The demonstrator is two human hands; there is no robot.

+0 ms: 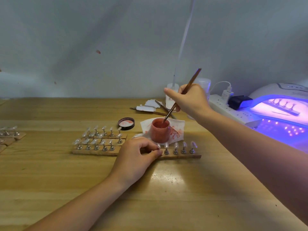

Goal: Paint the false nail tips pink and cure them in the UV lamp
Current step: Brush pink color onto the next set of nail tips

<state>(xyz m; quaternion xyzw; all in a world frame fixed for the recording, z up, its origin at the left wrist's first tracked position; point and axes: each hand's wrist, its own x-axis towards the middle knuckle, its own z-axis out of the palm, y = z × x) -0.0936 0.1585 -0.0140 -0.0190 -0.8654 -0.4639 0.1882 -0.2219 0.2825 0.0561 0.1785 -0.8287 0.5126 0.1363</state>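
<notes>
My right hand (188, 99) grips a thin brown brush (191, 82) whose tip dips into the open pink gel pot (160, 131). In front of the pot lies a wooden strip (183, 155) carrying several clear nail tips (184, 145) on metal stands. My left hand (136, 157) holds the strip's left end, with fingers curled over it and thumb against its front edge. At the far right, the white UV lamp (280, 90) glows purple with another strip of tips (283, 105) inside it.
Three more strips of clear tips (98, 140) lie left of the pot, others (10, 132) at the far left edge. The pot's lid (126, 123), a stained tissue (176, 130), spare brushes (160, 107), a white bottle (170, 97) and a power strip (233, 112) sit behind.
</notes>
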